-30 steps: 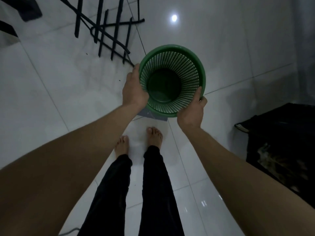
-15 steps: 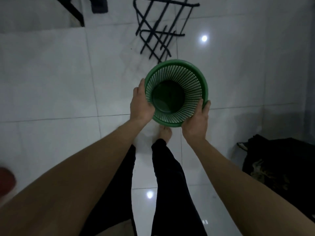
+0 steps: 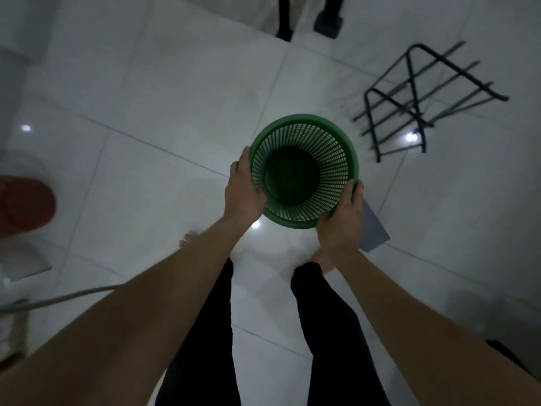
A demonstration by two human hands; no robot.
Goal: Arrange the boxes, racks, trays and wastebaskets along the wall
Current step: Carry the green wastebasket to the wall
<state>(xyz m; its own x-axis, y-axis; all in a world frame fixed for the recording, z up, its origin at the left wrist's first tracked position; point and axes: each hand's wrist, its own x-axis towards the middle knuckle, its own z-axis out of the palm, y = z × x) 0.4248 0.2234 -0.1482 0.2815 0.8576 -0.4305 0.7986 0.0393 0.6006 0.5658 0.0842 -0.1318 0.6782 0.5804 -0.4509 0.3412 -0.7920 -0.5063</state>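
Observation:
A green mesh wastebasket (image 3: 304, 171) hangs upright above the white tiled floor, its inside empty. My left hand (image 3: 241, 190) grips its left side with the thumb along the rim. My right hand (image 3: 341, 218) grips its near right side, thumb up against the rim. A black wire rack (image 3: 415, 104) lies tipped over on the floor at the upper right. At the left edge a red round container (image 3: 25, 205) shows, blurred.
A grey flat piece (image 3: 373, 227) lies on the floor behind my right hand. Dark furniture legs (image 3: 328, 20) stand at the top. A pale cable (image 3: 67, 295) and light-coloured items sit at the lower left. My bare feet and black trousers are below.
The view has swung to the left: the rack has slid to the upper right, the black bag has left the frame, and the red container has come in at the left. Both hands keep holding the wastebasket.

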